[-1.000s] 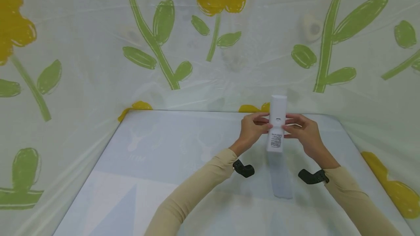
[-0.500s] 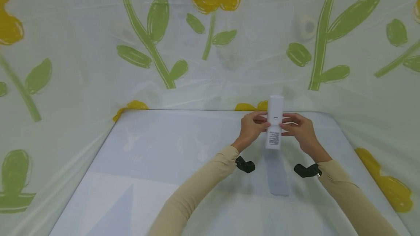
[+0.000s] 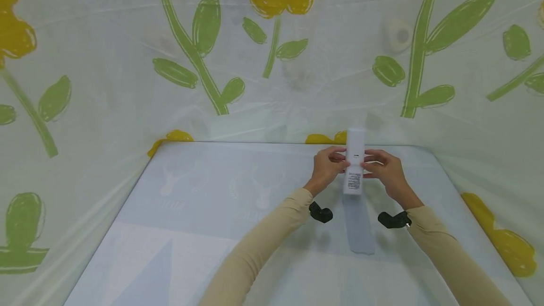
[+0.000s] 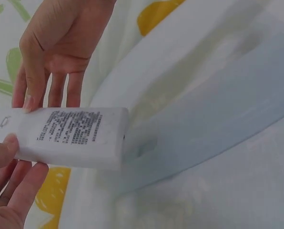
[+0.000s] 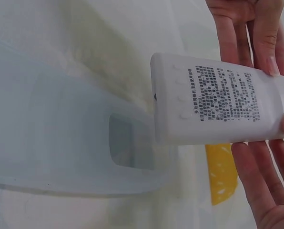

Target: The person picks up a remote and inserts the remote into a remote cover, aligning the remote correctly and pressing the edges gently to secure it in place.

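I hold a white remote control [image 3: 354, 162] above the far right part of the table, its printed back facing me. On one long edge, my left hand [image 3: 326, 166] pinches it between thumb and fingers. My right hand [image 3: 387, 171] pinches the opposite edge in the same way. Small dark lettering [image 5: 225, 93] covers part of the remote's back. Just past the remote's near end is a pale blue translucent sleeve [image 3: 359, 225], long and flat, with a rectangular window [image 5: 127, 143] near one end. Whether remote and sleeve touch cannot be told.
A pale cloth with blue shapes covers the table [image 3: 204, 192]. Behind and beside it hangs a white curtain [image 3: 289, 98] with yellow flowers and green leaves. A dark wrist camera [image 3: 320, 212] sits on the left wrist and another [image 3: 393, 220] on the right.
The remote's far end has dipped slightly in the last half second, with both hands keeping their grip. The head view shifted a little earlier. The sleeve looks unmoved.
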The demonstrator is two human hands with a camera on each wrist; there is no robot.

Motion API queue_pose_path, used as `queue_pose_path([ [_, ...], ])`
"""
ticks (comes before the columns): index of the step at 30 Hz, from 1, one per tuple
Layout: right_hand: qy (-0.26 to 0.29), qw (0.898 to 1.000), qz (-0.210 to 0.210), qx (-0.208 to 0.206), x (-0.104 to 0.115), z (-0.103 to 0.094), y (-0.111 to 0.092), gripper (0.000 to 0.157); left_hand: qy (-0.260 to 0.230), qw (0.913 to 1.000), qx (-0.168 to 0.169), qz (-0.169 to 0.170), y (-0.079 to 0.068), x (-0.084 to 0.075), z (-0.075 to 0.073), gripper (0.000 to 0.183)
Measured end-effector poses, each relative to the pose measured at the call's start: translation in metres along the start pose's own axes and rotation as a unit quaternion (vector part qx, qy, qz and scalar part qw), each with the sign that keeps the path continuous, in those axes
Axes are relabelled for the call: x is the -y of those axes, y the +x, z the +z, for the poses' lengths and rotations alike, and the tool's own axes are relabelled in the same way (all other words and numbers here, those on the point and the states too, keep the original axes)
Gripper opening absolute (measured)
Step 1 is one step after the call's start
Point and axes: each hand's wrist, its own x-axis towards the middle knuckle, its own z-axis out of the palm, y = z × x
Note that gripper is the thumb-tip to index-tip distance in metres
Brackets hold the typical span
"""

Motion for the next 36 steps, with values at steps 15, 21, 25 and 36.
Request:
queue_pose_path([
  [15, 0.020, 0.999, 0.032, 0.004, -0.018, 0.001, 0.003, 0.046, 0.024, 0.9985, -0.032, -0.036, 0.000, 0.013, 0.012, 0.035],
  [21, 0.022, 0.999, 0.026, 0.007, -0.023, 0.000, 0.000, 0.046, 0.044, 0.9984, -0.026, -0.023, 0.000, 0.016, 0.016, 0.036],
  [25, 0.009, 0.999, 0.039, 0.004, -0.026, 0.000, 0.000, 0.047, 0.058, 0.9979, -0.023, -0.019, 0.000, 0.020, 0.017, 0.037],
  [36, 0.007, 0.996, 0.084, 0.001, -0.031, -0.003, -0.003, 0.061, 0.076, 0.9971, -0.007, -0.009, -0.005, 0.023, 0.027, 0.036],
])
